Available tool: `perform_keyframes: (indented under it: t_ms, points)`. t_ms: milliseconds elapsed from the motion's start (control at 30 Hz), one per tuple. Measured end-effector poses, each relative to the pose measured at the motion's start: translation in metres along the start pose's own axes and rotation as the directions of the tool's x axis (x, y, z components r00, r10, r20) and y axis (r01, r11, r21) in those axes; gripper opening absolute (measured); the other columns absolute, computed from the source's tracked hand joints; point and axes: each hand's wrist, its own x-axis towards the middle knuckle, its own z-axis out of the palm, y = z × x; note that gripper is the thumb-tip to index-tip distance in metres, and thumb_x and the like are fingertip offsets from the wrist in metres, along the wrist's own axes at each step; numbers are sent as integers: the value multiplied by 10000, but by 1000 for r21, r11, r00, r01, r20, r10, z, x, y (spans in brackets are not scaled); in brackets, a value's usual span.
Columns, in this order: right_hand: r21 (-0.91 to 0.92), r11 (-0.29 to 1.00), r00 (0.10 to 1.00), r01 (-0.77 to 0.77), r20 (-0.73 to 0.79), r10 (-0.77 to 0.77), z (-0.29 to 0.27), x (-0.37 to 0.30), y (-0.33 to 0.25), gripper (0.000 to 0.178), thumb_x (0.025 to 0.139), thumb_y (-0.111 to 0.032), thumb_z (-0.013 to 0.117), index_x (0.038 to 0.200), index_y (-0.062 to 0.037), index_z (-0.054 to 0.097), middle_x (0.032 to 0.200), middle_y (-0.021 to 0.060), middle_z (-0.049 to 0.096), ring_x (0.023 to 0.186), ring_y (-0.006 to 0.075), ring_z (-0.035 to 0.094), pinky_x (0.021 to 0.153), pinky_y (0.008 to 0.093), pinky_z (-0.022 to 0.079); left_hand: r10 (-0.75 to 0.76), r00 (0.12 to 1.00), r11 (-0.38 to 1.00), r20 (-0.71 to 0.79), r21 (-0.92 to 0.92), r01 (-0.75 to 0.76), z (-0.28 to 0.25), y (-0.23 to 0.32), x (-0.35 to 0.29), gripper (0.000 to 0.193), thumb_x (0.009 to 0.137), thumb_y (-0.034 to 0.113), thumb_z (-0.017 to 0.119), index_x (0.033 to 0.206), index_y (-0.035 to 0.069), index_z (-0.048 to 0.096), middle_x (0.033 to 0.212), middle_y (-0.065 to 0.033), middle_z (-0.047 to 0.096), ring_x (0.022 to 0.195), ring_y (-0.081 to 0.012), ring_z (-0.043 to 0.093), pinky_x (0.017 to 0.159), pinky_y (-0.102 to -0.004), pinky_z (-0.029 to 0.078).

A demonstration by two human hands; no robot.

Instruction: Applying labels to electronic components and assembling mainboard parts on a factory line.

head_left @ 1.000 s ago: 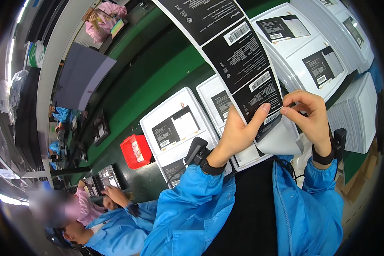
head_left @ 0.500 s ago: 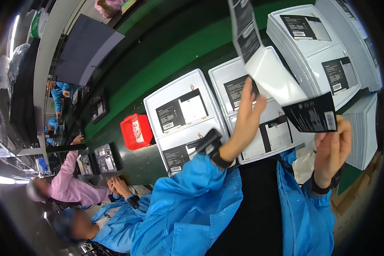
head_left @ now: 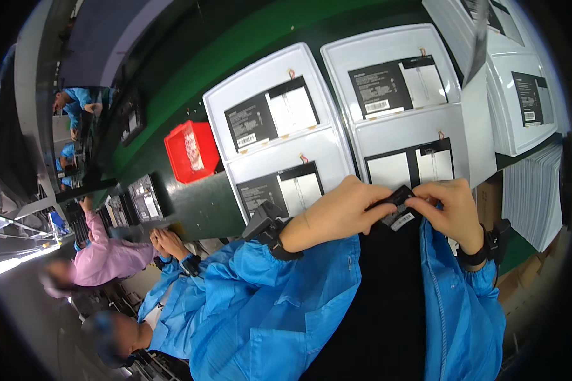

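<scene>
My left hand (head_left: 343, 209) and my right hand (head_left: 450, 209) meet at the near edge of a white tray (head_left: 397, 130). Between them they pinch a black printed label (head_left: 397, 197), bent and curled, with a white barcode patch. In that tray's near compartment lies a flat battery pack (head_left: 435, 166) with white panels, just beyond my fingers. Its far compartment holds another flat battery pack (head_left: 397, 86) with a black printed label. At the left, a second white tray (head_left: 279, 149) carries two similar packs. A white backing strip (head_left: 478, 124) hangs right of my tray.
Stacked white trays (head_left: 531, 152) with packs stand at the right, above a pile of white sheets or trays (head_left: 532, 197). A red bin (head_left: 190, 152) is at the left. Farther left, co-workers in blue and pink (head_left: 111, 254) sit along the bench.
My left hand has come down from the far strip to the tray's near edge. My right hand has moved left with the black label, and both hands now grip it.
</scene>
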Motion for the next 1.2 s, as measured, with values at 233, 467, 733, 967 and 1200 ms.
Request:
perform_keyframes:
  t_ms: [233, 467, 733, 967, 1200]
  points:
    - [520, 671, 774, -530, -27, 632, 29, -1, 12, 169, 919, -97, 736, 904, 69, 708, 671, 49, 685, 392, 39, 456, 350, 206, 300, 380, 902, 636, -207, 766, -92, 4, -13, -26, 305, 858, 239, 758, 1088, 45, 708, 1119, -84, 700, 1110, -233, 633, 789, -351, 565]
    - [503, 669, 742, -547, -78, 665, 43, 7, 9, 186, 934, -111, 723, 937, 74, 699, 686, 63, 696, 390, 44, 458, 354, 204, 311, 451, 885, 486, -116, 864, -134, 6, -36, -25, 359, 859, 304, 752, 1078, 22, 719, 1282, -116, 628, 1312, -342, 501, 1125, -500, 381]
    - [445, 703, 755, -555, -84, 650, 47, 10, 10, 197, 935, -125, 723, 928, 71, 699, 695, 65, 707, 392, 49, 468, 356, 208, 321, 439, 889, 504, -132, 855, -122, 8, -35, -24, 335, 872, 272, 743, 1077, 8, 717, 1265, -122, 622, 1325, -351, 482, 1139, -511, 367]
    - [412, 711, 753, -570, -84, 653, 44, 12, 7, 187, 931, -121, 722, 913, 63, 701, 672, 59, 694, 399, 51, 483, 363, 207, 335, 474, 878, 444, -70, 880, -169, 19, -31, -15, 344, 866, 276, 742, 1080, 8, 718, 1318, -115, 610, 1337, -320, 478, 1162, -515, 345]
    - [245, 844, 819, -477, -223, 528, 32, -4, 12, 182, 916, -114, 729, 1002, 47, 741, 675, 73, 699, 440, 87, 561, 417, 229, 408, 438, 897, 418, -60, 897, -144, 29, -35, -9, 355, 868, 276, 729, 1084, -5, 726, 1323, -125, 617, 1341, -317, 480, 1165, -505, 345]
